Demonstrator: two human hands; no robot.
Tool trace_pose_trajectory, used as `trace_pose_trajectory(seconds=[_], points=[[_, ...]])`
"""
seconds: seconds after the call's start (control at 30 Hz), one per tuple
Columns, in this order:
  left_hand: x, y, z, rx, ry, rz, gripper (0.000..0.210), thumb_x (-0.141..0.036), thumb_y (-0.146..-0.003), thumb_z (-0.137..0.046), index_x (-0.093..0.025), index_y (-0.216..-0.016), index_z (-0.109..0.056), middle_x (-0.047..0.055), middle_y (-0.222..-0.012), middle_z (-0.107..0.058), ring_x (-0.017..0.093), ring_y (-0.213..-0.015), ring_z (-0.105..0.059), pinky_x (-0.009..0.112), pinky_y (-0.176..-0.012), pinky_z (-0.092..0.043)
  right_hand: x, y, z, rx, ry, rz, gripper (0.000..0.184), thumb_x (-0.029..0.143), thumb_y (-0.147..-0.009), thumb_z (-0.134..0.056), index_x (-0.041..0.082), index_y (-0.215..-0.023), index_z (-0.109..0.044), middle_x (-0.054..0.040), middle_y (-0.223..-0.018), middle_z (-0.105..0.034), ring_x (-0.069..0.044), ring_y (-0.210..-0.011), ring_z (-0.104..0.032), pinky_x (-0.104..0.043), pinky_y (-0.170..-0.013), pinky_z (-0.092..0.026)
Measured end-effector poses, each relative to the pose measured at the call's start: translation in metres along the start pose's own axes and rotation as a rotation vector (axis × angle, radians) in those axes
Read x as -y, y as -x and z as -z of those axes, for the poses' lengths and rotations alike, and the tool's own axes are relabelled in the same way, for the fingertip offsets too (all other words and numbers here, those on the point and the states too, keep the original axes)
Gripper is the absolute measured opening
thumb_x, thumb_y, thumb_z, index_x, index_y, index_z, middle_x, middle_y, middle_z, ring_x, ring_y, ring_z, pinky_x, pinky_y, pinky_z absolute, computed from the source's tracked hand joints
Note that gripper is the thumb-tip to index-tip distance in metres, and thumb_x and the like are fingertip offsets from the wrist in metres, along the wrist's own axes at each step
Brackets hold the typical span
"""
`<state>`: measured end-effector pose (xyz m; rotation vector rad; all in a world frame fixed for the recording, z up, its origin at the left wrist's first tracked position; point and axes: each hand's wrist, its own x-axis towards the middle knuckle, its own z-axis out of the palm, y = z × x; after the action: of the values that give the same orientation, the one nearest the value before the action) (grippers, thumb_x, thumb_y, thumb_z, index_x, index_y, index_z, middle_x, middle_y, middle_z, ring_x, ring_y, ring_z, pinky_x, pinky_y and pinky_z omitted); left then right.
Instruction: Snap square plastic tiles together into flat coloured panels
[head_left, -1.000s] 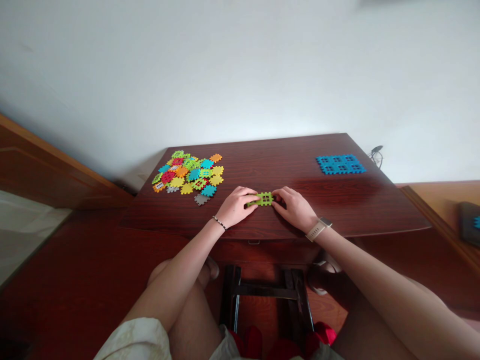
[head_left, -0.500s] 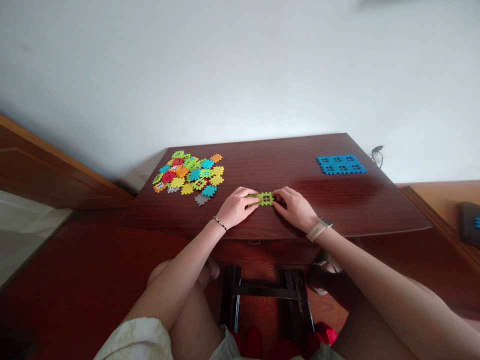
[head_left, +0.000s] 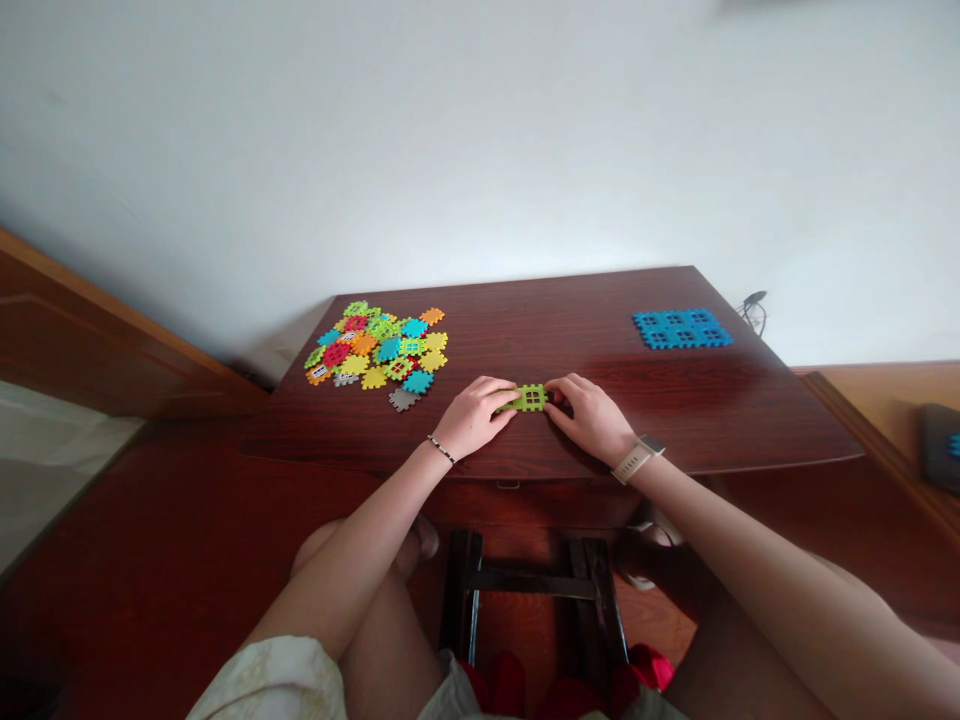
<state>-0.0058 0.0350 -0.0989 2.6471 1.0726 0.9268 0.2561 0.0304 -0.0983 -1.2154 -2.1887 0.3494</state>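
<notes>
Near the middle of the front edge of the dark reddish-brown, wood-grained tabletop [head_left: 517, 335] lay a lime-green, flat plastic strip with toothed edges [head_left: 523, 399], a four-paned window opening showing at its right end. The left hand [head_left: 476, 412], with a dark beaded bracelet [head_left: 441, 448] at the wrist, was closed on the strip's left end, fingers along the far side and thumb on the near side. Those fingers hid that end, so whether it was one piece or two joined could not be told. The right hand [head_left: 591, 415], wearing a watch with a beige strap [head_left: 637, 458], pinched the right end between thumb and fingertips.

Towards the tabletop's back left corner spread a loose, overlapping heap of toothed plastic pieces in yellow, green, turquoise, red and orange [head_left: 375, 350]. A flat grey toothed piece [head_left: 403, 399] lay at the heap's side nearest the front edge, and an orange toothed piece [head_left: 432, 316] lay at its back right side.

Towards the back right corner, beside the right edge, lay a flat blue plastic panel with two rows of window openings [head_left: 681, 329], well apart from both hands.
</notes>
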Motion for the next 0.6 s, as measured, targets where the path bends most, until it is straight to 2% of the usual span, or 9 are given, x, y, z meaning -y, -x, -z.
trace_pose_trajectory(seconds=[0.37,0.6], points=[[-0.0068,-0.0037,0.0026,0.054,-0.034,0.015,0.035,-0.014,-0.099,-0.064,-0.024,-0.132,-0.073,0.011,-0.129,-0.07,0.028,-0.12,-0.065,0.05,-0.109,-0.059,0.0012,0.0001,0.0009,-0.001,-0.003,0.005,0.014,0.028,-0.101,-0.064,0.022,-0.113,-0.068,-0.0082,-0.098,-0.068,-0.027,-0.09,-0.065,-0.04,-0.085,-0.053],[-0.01,-0.0044,0.0021,0.086,-0.093,0.017,0.04,-0.013,-0.099,-0.062,-0.019,-0.138,-0.068,0.014,-0.132,-0.066,0.03,-0.121,-0.063,0.052,-0.11,-0.057,0.0025,0.0003,0.0015,0.0,-0.003,-0.001,0.015,0.027,-0.1,-0.065,0.021,-0.113,-0.068,-0.0081,-0.098,-0.068,-0.027,-0.09,-0.065,-0.04,-0.085,-0.053]])
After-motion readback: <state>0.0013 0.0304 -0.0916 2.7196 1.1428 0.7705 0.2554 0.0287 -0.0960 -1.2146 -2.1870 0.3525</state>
